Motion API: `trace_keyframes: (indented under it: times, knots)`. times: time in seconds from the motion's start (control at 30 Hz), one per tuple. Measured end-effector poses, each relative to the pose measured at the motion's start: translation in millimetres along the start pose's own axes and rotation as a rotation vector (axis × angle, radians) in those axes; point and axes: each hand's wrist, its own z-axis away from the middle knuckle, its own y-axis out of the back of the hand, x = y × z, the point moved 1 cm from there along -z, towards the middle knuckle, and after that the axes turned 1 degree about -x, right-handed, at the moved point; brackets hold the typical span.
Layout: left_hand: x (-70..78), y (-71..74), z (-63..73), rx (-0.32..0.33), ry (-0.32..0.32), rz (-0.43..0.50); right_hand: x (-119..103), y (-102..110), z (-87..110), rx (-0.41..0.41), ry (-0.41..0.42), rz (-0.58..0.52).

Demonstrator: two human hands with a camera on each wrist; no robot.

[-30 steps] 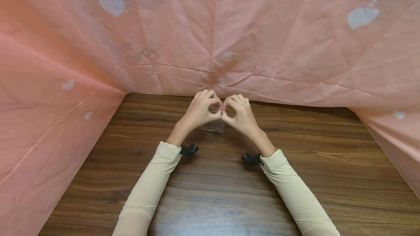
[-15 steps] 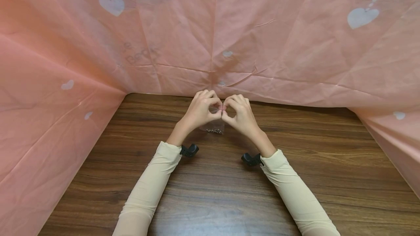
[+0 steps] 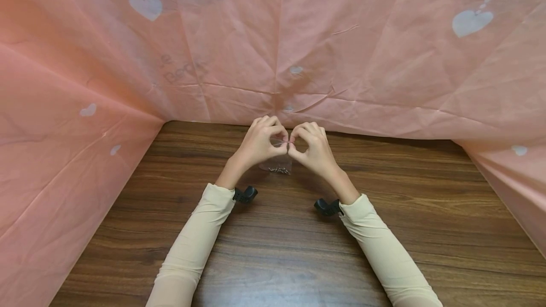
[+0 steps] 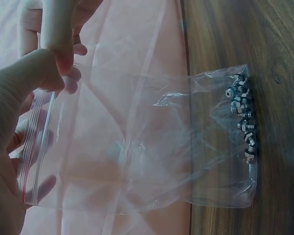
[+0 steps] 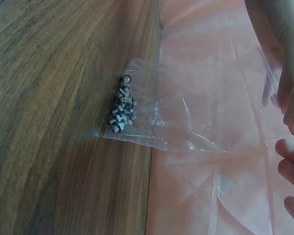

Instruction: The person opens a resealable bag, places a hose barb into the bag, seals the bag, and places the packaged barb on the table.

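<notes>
A clear zip bag (image 4: 122, 152) hangs from both hands, its zip strip at the top and a red line along it. Small metal screws (image 4: 242, 115) lie gathered along its bottom, also visible as a cluster of screws (image 5: 122, 105) in the right wrist view. My left hand (image 3: 260, 142) pinches the zip edge between thumb and forefinger, with other fingers behind the clear plastic. Thumb and forefinger of my right hand (image 3: 313, 148) pinch the same edge at one end, their tips meeting the left fingertips. In the head view the fingers hide most of the zip.
A brown wood-grain table (image 3: 281, 240) lies below the hands. Pink cloth (image 3: 362, 60) with white hearts rises behind it and along both sides. Each wrist wears a black camera mount, the left mount (image 3: 245, 195) and the right mount (image 3: 327, 207).
Both hands and the bag stay almost in place. The fingertips shift slightly where they meet at the zip edge, and the left hand moves a touch left.
</notes>
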Motion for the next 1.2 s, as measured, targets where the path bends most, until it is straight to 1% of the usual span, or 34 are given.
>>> trace_keyframes:
  times: [0.43, 0.7, 0.83, 0.97, 1.2]
  knots:
    - [-0.7, -1.2, -0.1, 0.004, -0.008, 0.011, 1.4, -3.6, -0.8, 0.003, 0.024, 0.007]
    - [-1.0, 0.3, 0.1, -0.01, 0.0, 0.0, 0.7, -2.8, -1.2, 0.002, 0.011, 0.003]
    - [-1.9, 0.9, 0.0, -0.006, 0.004, -0.014, 0.8, -1.3, -1.1, 0.012, 0.006, 0.006]
    - [-2.2, 1.0, 0.1, -0.003, 0.002, -0.02, 0.8, -0.2, -0.9, -0.001, -0.006, 0.015]
    - [-2.6, 0.2, 0.7, -0.015, -0.005, 0.003, 0.9, -0.4, 0.1, -0.013, -0.02, 0.012]
